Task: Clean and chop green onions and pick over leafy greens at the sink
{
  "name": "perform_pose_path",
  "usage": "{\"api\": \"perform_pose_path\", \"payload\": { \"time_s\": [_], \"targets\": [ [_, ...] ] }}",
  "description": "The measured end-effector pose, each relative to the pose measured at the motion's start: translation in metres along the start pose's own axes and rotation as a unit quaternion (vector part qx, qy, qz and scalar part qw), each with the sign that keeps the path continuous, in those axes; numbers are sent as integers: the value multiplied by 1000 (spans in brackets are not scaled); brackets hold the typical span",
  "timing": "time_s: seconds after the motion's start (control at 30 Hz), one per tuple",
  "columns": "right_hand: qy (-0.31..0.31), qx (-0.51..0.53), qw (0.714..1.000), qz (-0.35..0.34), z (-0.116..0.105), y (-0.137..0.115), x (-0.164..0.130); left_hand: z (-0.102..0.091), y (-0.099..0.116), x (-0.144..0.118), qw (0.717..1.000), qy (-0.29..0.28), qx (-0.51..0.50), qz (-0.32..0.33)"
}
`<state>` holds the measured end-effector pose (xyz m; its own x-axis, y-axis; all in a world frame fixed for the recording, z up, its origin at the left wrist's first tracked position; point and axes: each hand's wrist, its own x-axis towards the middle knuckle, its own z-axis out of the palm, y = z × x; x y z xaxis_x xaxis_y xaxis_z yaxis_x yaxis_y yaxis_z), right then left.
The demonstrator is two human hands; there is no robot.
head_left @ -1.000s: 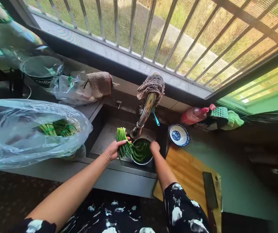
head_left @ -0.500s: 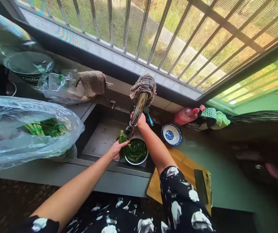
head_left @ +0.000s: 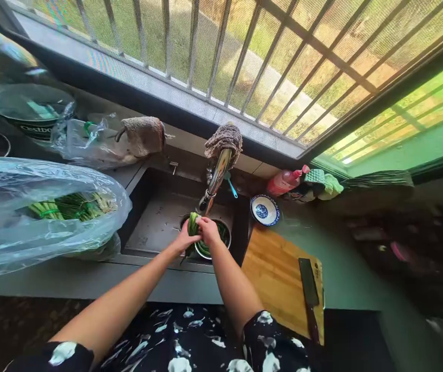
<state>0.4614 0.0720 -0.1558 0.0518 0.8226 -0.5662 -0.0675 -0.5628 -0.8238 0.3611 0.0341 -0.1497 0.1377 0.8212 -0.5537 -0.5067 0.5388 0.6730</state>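
Since half a second ago, the right hand (head_left: 208,230) has been drawn back from the faucet (head_left: 214,181) and brought down to the bunch of green stalks (head_left: 193,226), where it is now set against the left hand (head_left: 185,239). The view has also shifted slightly, so that the sink (head_left: 159,219) is seen a little further left.

The bunch of green stalks is gripped by both hands, the fingers of each being closed around it: the left hand from the left side, the right hand from the right and over the top. The bunch is held upright just below the faucet spout and directly above the metal bowl (head_left: 221,238), in which more green stalks are seen. The bowl is placed in the right part of the sink, close to its front edge.

A brownish cloth (head_left: 224,138) is draped over the top of the faucet, and a second cloth (head_left: 143,135) is hung at the back left corner of the sink. On the desk (head_left: 70,279) to the left, a large clear plastic bag (head_left: 47,212) is laid, with further tied bunches of greens visible inside it. To the right of the sink, a blue and white dish (head_left: 264,210) is set near the back, with a pink bottle (head_left: 285,181) lying behind it. A wooden cutting board (head_left: 275,274) is placed just beside the sink, and a cleaver (head_left: 310,292) is laid on its right part.
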Motion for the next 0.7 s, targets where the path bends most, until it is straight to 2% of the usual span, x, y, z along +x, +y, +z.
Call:
{"api": "perform_pose_path", "payload": {
  "time_s": [0.07,0.17,0.27,0.4,0.57,0.7],
  "targets": [
    [-5,119,993,26,4,1,-3,-9,6,0,999,32,15,2],
    [-27,202,977,54,10,-4,-7,-22,15,3,997,59,36,-15],
    [-9,219,975,43,20,-5,-8,-30,22,5,998,38,55,-21],
    [27,231,972,30,32,-3,-5,-32,33,3,998,-4,60,-30],
    [-32,239,968,64,27,-11,0,-27,48,3,996,-20,23,-80],
    [-70,232,967,75,16,-15,6,-23,53,6,997,8,41,-69]
  ]
}}
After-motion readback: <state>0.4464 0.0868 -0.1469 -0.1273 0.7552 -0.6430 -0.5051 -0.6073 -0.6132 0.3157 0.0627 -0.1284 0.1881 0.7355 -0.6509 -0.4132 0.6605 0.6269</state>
